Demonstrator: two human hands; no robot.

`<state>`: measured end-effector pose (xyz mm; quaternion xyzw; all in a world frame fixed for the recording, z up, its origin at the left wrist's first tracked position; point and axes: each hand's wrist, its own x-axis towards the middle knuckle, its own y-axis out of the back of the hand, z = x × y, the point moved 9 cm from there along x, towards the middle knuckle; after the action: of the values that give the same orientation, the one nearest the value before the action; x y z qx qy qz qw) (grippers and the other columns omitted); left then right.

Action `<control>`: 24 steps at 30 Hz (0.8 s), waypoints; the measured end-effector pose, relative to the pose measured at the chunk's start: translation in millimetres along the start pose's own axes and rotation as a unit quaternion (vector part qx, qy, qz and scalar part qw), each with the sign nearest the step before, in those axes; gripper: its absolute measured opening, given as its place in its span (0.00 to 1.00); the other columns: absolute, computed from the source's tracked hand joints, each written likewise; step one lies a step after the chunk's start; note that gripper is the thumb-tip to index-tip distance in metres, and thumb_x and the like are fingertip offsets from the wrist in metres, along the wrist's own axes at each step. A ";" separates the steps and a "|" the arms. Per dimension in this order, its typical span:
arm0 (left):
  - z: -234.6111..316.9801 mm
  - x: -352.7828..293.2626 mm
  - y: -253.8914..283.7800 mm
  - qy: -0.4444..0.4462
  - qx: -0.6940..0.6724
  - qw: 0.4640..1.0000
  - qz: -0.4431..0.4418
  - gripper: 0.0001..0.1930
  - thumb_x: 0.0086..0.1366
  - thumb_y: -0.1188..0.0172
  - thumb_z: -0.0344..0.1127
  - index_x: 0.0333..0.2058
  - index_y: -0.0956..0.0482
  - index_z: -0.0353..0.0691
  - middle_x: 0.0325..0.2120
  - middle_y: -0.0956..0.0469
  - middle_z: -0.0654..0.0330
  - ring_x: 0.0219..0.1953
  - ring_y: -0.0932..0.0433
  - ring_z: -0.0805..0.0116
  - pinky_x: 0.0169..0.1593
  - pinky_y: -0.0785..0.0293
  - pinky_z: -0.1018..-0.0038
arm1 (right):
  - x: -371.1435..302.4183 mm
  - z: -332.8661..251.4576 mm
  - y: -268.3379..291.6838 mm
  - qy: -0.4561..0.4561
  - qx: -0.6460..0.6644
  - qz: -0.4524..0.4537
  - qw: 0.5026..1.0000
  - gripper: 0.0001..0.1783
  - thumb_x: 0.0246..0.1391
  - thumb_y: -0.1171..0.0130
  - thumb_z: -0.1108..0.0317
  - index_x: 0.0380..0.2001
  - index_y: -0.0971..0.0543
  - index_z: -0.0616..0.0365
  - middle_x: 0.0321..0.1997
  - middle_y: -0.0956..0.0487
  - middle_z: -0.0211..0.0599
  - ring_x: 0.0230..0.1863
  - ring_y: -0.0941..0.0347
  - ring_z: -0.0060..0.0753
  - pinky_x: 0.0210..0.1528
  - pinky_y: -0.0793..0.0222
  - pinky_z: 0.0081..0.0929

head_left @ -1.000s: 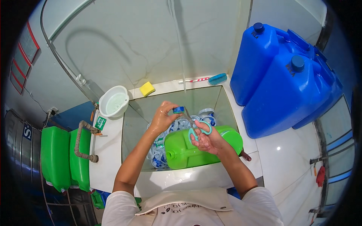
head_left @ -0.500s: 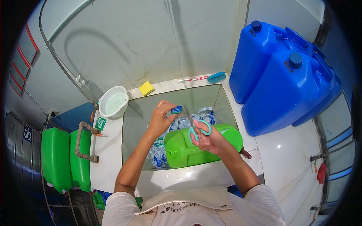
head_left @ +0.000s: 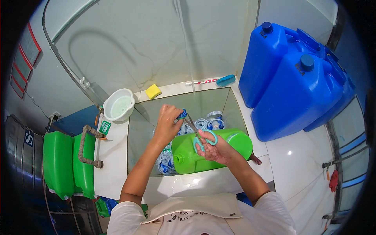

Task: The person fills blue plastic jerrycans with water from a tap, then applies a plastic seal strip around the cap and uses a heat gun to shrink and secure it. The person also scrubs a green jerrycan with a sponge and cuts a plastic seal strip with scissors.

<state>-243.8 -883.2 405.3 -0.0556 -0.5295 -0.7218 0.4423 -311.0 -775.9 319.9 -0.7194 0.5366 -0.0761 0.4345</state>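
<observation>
My left hand (head_left: 167,124) pinches a small round blue cap-like piece (head_left: 182,114) above the sink. Its exact kind is hard to make out. In my right hand (head_left: 215,152) is a pair of scissors (head_left: 212,137) with teal handles. The blades are spread and point up and left, their tips at the blue piece. Below my hands a light green jug (head_left: 186,157) lies on its side in the tiled sink (head_left: 138,145), its uncapped mouth toward the left. Many clear and blue round plastic pieces (head_left: 167,163) fill the sink around and behind the jug.
Large blue jerrycans (head_left: 295,98) stand to the right. A white basin (head_left: 118,105), a yellow sponge (head_left: 153,91), a red-and-white toothbrush (head_left: 203,82) and a teal brush (head_left: 226,81) lie along the ledge. Green containers (head_left: 58,164) and a pipe faucet (head_left: 83,149) are at left.
My right hand has turned the scissors, and their blades now reach the blue piece. The left hand has shifted slightly and tilted the piece toward them.
</observation>
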 end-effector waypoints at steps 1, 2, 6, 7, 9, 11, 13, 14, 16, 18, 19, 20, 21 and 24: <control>0.7 -0.5 0.2 -0.006 0.004 1.000 0.002 0.13 0.43 0.40 0.22 0.31 0.26 0.36 0.26 0.32 0.57 0.35 0.35 0.55 0.40 0.36 0.66 | -0.3 -0.2 -0.6 -0.001 -0.009 0.000 1.000 0.28 0.54 0.51 0.41 0.22 0.29 0.59 0.15 0.30 0.36 0.04 0.49 0.12 0.05 0.53 0.08; 1.2 -1.1 0.7 -0.011 0.008 1.000 0.003 0.13 0.42 0.40 0.22 0.31 0.26 0.36 0.26 0.32 0.57 0.35 0.35 0.55 0.40 0.36 0.65 | -1.1 -0.9 -1.7 -0.002 -0.017 -0.001 1.000 0.28 0.52 0.50 0.40 0.22 0.30 0.58 0.15 0.31 0.35 0.04 0.49 0.13 0.06 0.54 0.09; 14.6 1.7 8.9 -0.053 0.018 0.998 0.036 0.11 0.41 0.39 0.22 0.28 0.26 0.35 0.22 0.33 0.57 0.30 0.35 0.57 0.34 0.37 0.67 | -2.4 -1.3 -3.8 0.003 -0.026 0.013 1.000 0.29 0.51 0.48 0.39 0.21 0.31 0.58 0.15 0.31 0.34 0.04 0.50 0.13 0.06 0.56 0.11; 12.4 1.1 7.9 -0.046 0.014 0.998 0.036 0.12 0.41 0.40 0.22 0.29 0.26 0.34 0.23 0.32 0.56 0.32 0.35 0.56 0.35 0.36 0.66 | -1.2 -1.7 -2.7 0.019 -0.036 0.021 0.999 0.28 0.51 0.48 0.40 0.21 0.31 0.58 0.15 0.31 0.34 0.04 0.50 0.13 0.06 0.56 0.12; 5.9 -3.3 4.8 -0.032 0.007 0.999 0.036 0.13 0.41 0.40 0.21 0.30 0.27 0.33 0.25 0.31 0.55 0.34 0.34 0.54 0.38 0.35 0.66 | 2.5 1.3 -1.7 0.050 -0.054 0.037 0.997 0.28 0.50 0.46 0.41 0.20 0.30 0.58 0.14 0.31 0.33 0.04 0.50 0.13 0.06 0.57 0.13; -0.9 -8.3 3.4 -0.002 -0.013 0.999 0.041 0.13 0.41 0.40 0.22 0.30 0.27 0.33 0.25 0.30 0.55 0.33 0.33 0.54 0.37 0.34 0.66 | 6.2 2.6 -2.8 0.076 -0.070 0.071 0.992 0.28 0.50 0.45 0.42 0.19 0.30 0.59 0.14 0.31 0.33 0.05 0.50 0.13 0.07 0.57 0.14; -7.0 -12.8 2.8 0.020 -0.028 0.998 0.046 0.12 0.42 0.40 0.23 0.30 0.27 0.33 0.24 0.30 0.55 0.33 0.33 0.54 0.36 0.34 0.66 | 8.6 1.8 -4.0 0.095 -0.073 0.086 0.989 0.27 0.50 0.44 0.43 0.19 0.30 0.59 0.14 0.31 0.33 0.05 0.50 0.13 0.07 0.57 0.14; -9.6 -15.2 2.7 0.027 -0.033 0.998 0.049 0.12 0.42 0.40 0.23 0.30 0.27 0.33 0.24 0.30 0.54 0.33 0.33 0.54 0.36 0.34 0.66 | 9.7 1.7 -5.0 0.102 -0.068 0.085 0.989 0.26 0.50 0.44 0.44 0.18 0.30 0.59 0.14 0.31 0.33 0.05 0.50 0.13 0.07 0.57 0.14; -12.5 -18.3 2.8 0.039 -0.050 0.996 0.056 0.11 0.42 0.40 0.23 0.29 0.26 0.33 0.24 0.30 0.54 0.33 0.32 0.55 0.36 0.33 0.66 | 14.3 2.5 -5.9 0.118 -0.076 0.092 0.986 0.25 0.50 0.43 0.45 0.18 0.30 0.58 0.14 0.31 0.32 0.06 0.50 0.13 0.08 0.58 0.14; -13.6 -20.4 1.9 0.051 -0.073 0.994 0.065 0.11 0.42 0.40 0.23 0.29 0.26 0.34 0.24 0.29 0.54 0.33 0.31 0.55 0.36 0.33 0.67 | 21.8 4.6 -4.5 0.137 -0.101 0.107 0.979 0.25 0.51 0.43 0.46 0.17 0.30 0.58 0.14 0.31 0.31 0.06 0.49 0.12 0.08 0.58 0.14; -17.7 -22.3 0.5 0.063 -0.087 0.992 0.058 0.11 0.43 0.39 0.24 0.28 0.26 0.34 0.25 0.29 0.54 0.33 0.31 0.56 0.36 0.33 0.67 | 22.8 5.3 -4.5 0.139 -0.119 0.111 0.977 0.24 0.51 0.43 0.47 0.17 0.30 0.58 0.14 0.31 0.30 0.07 0.49 0.12 0.08 0.58 0.14; -22.9 -25.3 -1.0 0.074 -0.102 0.991 0.051 0.10 0.43 0.39 0.24 0.28 0.26 0.34 0.25 0.28 0.55 0.33 0.31 0.56 0.37 0.33 0.67 | 23.4 5.8 -4.5 0.140 -0.137 0.114 0.974 0.24 0.51 0.42 0.47 0.17 0.30 0.57 0.14 0.31 0.29 0.07 0.49 0.12 0.08 0.58 0.15; -27.0 -28.3 -3.3 0.086 -0.116 0.989 0.044 0.10 0.43 0.39 0.24 0.28 0.25 0.34 0.26 0.28 0.55 0.33 0.31 0.56 0.38 0.33 0.66 | 24.0 6.1 -4.0 0.142 -0.155 0.117 0.971 0.24 0.51 0.42 0.48 0.16 0.30 0.57 0.14 0.31 0.29 0.07 0.49 0.12 0.09 0.59 0.15; -8.7 -42.3 -13.1 0.022 -0.155 0.987 0.026 0.10 0.45 0.37 0.28 0.28 0.25 0.35 0.27 0.27 0.56 0.34 0.31 0.58 0.41 0.35 0.66 | 9.5 -37.5 43.6 0.195 -0.049 0.175 0.964 0.19 0.53 0.43 0.52 0.20 0.27 0.56 0.13 0.30 0.29 0.07 0.49 0.13 0.09 0.58 0.15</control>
<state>-224.0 -865.1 369.0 -0.1212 -0.4001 -0.7844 0.4582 -359.4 -806.3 308.6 -0.6058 0.7316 -0.1108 0.2925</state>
